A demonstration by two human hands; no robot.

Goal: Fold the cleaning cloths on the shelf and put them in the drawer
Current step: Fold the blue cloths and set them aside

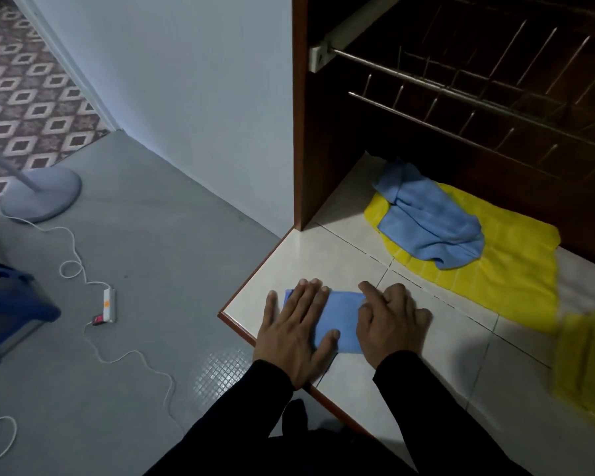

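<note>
Blue folded cloth lies small and rectangular under both flat, open-fingered hands.

No readable text anywhere (power strip markings too blurred).

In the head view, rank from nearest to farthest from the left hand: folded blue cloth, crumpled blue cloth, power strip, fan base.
1. folded blue cloth, under the left hand.
2. crumpled blue cloth, up right on the yellow cloth.
3. power strip, floor left.
4. fan base, far left.

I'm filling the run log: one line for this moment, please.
left hand: flat on folded blue cloth | right hand: pressing it | crumpled blue cloth: unfolded, on yellow cloth
</note>
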